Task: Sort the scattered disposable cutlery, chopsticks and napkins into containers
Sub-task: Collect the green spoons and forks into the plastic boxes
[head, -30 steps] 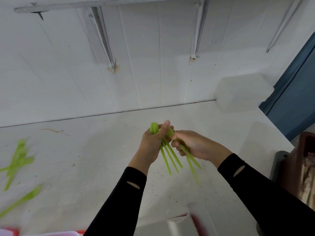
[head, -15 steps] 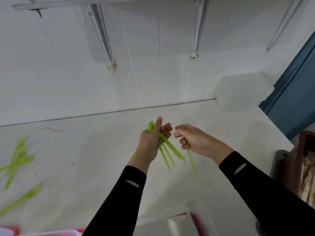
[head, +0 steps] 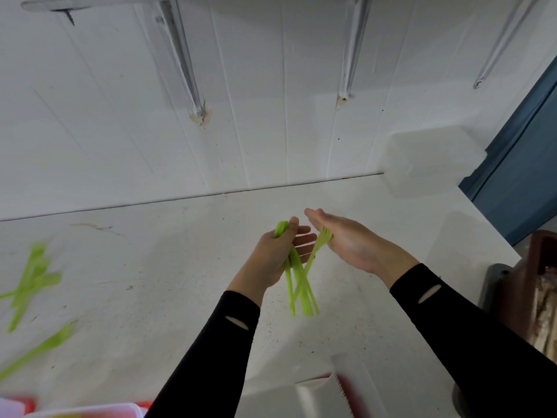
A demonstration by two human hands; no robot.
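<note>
Above the white counter (head: 150, 282), the left hand (head: 271, 257) grips a bundle of green forks (head: 294, 285) near their heads (light, slick, springy plastic, best clamped there). The right hand (head: 352, 242) is flat and open, with a single fork (head: 316, 251) touching its palm; half a second ago it was pinching that fork.

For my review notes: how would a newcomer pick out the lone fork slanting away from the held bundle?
Above the white table, the left hand grips a bundle of green cutlery. One fork crosses it, slanting up to the right. Only its tines show clearly, set against the palm of the open right hand.
</note>
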